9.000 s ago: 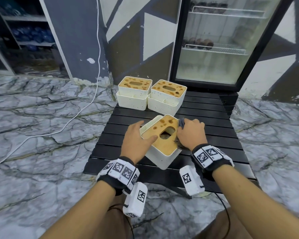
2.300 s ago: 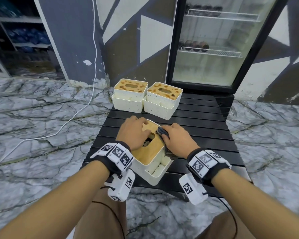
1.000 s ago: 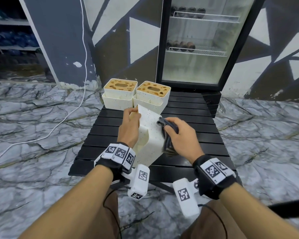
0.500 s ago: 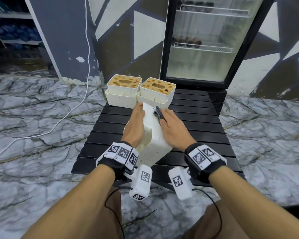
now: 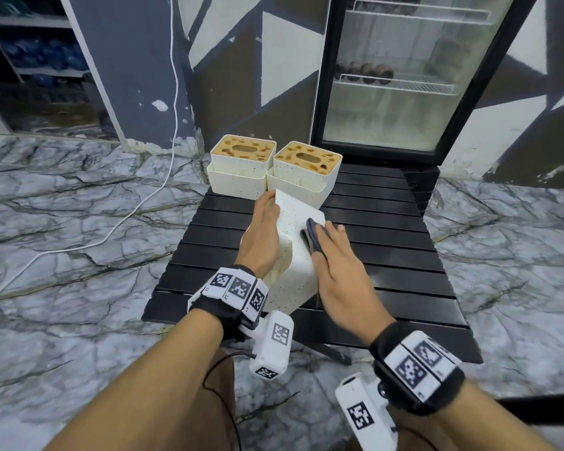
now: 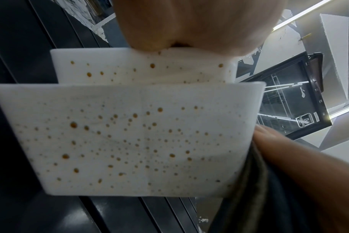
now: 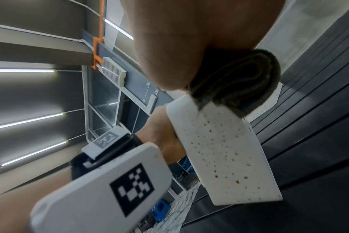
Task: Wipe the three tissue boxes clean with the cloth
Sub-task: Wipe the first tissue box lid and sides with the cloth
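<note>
A white speckled tissue box (image 5: 292, 219) stands tipped on the black slatted table (image 5: 388, 255), with its brown top turned to the left. My left hand (image 5: 262, 232) grips it, fingers curled over its far top edge. My right hand (image 5: 336, 255) lies flat against the box's right face and presses a folded dark cloth (image 5: 312, 236) onto it with straight fingers. The left wrist view shows brown spots on the box (image 6: 130, 141). In the right wrist view the cloth (image 7: 235, 82) sits between palm and box (image 7: 225, 149). Two other stained tissue boxes (image 5: 241, 167) (image 5: 306, 170) stand at the table's far edge.
A glass-door fridge (image 5: 394, 76) stands right behind the table. A white cable (image 5: 118, 222) trails over the marble floor on the left. Bare slats lie to the right of my hands and along the near edge.
My right hand has flattened and slid the cloth a little back toward me along the box's right face. My left hand still holds the box tipped.
</note>
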`<state>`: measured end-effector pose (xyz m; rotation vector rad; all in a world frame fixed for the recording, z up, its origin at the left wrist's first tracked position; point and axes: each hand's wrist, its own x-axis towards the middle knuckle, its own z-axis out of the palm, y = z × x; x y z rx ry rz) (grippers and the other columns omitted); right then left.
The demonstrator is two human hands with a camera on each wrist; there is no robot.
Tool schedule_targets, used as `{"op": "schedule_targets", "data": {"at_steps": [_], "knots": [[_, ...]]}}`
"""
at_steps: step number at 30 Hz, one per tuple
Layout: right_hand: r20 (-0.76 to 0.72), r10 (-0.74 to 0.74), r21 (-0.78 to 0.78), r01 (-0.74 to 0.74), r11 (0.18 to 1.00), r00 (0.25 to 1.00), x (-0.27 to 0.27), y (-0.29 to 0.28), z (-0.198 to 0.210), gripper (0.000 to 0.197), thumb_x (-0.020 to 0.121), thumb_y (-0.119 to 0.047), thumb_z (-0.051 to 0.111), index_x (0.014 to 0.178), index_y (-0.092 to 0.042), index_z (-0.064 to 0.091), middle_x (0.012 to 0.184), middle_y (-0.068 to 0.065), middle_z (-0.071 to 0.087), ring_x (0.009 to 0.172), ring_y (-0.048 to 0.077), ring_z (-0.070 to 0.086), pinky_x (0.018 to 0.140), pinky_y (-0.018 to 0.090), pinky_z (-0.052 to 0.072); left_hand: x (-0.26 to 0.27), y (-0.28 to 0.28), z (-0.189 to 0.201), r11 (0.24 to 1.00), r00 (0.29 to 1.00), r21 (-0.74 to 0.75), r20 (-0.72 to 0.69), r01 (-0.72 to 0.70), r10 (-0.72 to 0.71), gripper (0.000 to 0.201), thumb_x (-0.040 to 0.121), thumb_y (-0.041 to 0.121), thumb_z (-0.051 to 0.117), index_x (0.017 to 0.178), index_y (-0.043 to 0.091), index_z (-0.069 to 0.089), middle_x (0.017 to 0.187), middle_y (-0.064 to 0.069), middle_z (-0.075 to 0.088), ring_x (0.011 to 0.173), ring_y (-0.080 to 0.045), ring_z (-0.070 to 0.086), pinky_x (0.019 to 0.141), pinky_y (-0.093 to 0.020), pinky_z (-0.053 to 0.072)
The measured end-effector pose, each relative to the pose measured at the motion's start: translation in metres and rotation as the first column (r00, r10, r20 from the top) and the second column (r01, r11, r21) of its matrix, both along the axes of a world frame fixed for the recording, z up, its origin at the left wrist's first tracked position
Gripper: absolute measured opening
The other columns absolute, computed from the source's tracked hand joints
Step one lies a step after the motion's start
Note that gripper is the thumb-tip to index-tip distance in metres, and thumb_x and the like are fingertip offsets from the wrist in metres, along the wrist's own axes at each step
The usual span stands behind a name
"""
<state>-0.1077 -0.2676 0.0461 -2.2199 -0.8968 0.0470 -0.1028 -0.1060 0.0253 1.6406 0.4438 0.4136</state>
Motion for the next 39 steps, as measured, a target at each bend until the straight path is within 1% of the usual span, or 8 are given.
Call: {"op": "schedule_targets", "data": {"at_steps": [5,14,19,21,25,31,35,39], "knots": [[-0.007,-0.033,-0.062,0.033,0.998,0.999,0.019,0.013,0.001,0.047,0.103,-0.017,0.028,0.149,-0.011,0.021,0.159,0.001,0.009,0.147,0.015,-0.002,0.105,0.008,-0.006,0.002,0.001,0.002,1.000,1.000,0.018,0.005,0.012,-0.013,0.059,0.080,0.066,0.029,0.135,0.047,0.042,0.132,0.012,0.057,0.122,-0.017,0.054,0.110,-0.050,0.039],[-0.027,-0.057,-0.177,0.051,0.983,0.998,0.081,0.036,0.016,0.046,0.103,-0.017,0.029,0.148,-0.008,0.026,0.155,0.007,0.027,0.144,0.017,0.018,0.111,0.017,0.007,0.003,-0.009,0.008,0.999,0.999,0.053,-0.045,0.004,-0.001,0.054,0.081,0.063,0.028,0.131,0.050,0.043,0.120,0.011,0.061,0.114,-0.019,0.056,0.107,-0.050,0.041],[-0.027,-0.051,-0.060,0.050,0.997,0.998,0.046,0.021,0.009,0.048,0.103,-0.014,0.029,0.149,-0.011,0.021,0.156,0.004,0.021,0.143,0.016,0.015,0.094,-0.007,-0.004,0.000,-0.011,0.010,0.999,1.000,0.053,-0.023,-0.011,0.012,0.050,0.088,0.055,0.026,0.135,0.047,0.042,0.125,0.011,0.059,0.117,-0.016,0.054,0.108,-0.048,0.040],[-0.045,-0.032,-0.021,0.031,0.999,0.998,0.024,0.007,0.003,0.048,0.103,-0.015,0.029,0.150,-0.013,0.020,0.157,0.000,0.017,0.145,0.012,0.010,0.091,-0.010,-0.006,-0.001,-0.011,0.010,0.999,1.000,0.052,-0.015,-0.011,0.011,0.050,0.089,0.054,0.026,0.136,0.046,0.042,0.127,0.012,0.058,0.119,-0.015,0.054,0.109,-0.048,0.039],[-0.069,-0.018,0.009,0.019,1.000,0.997,-0.004,-0.014,-0.006,0.049,0.103,-0.021,0.031,0.150,-0.019,0.018,0.157,-0.009,0.011,0.145,0.004,0.005,0.101,-0.003,-0.004,-0.001,-0.013,0.010,0.998,1.000,0.057,-0.016,0.009,-0.008,0.050,0.089,0.056,0.027,0.136,0.046,0.041,0.129,0.012,0.058,0.120,-0.015,0.053,0.110,-0.047,0.038],[-0.055,-0.010,-0.063,0.007,0.998,0.998,0.024,0.001,0.000,0.049,0.103,-0.020,0.029,0.151,-0.013,0.019,0.159,0.000,0.011,0.146,0.011,0.006,0.108,0.009,-0.002,0.001,-0.012,0.010,0.997,0.998,0.063,-0.048,0.036,-0.033,0.054,0.085,0.061,0.027,0.136,0.048,0.039,0.130,0.010,0.058,0.121,-0.016,0.054,0.110,-0.048,0.039],[-0.062,-0.024,-0.120,0.017,0.993,0.998,0.065,0.024,0.005,0.049,0.103,-0.021,0.028,0.151,-0.013,0.019,0.158,0.003,0.016,0.146,0.016,0.010,0.111,0.016,0.002,0.001,-0.012,0.013,0.996,0.998,0.073,-0.057,0.045,-0.041,0.055,0.088,0.055,0.027,0.141,0.045,0.036,0.134,0.011,0.055,0.122,-0.015,0.053,0.111,-0.046,0.038],[-0.093,-0.025,-0.127,0.013,0.992,0.995,0.092,0.035,0.007,0.045,0.102,-0.022,0.027,0.146,-0.013,0.031,0.151,0.008,0.034,0.140,0.023,0.028,0.117,0.036,0.020,0.001,-0.012,0.013,0.996,0.997,0.077,-0.069,0.047,-0.042,0.043,0.103,0.043,0.028,0.145,0.042,0.033,0.134,0.012,0.050,0.124,-0.015,0.048,0.108,-0.038,0.036]]}}
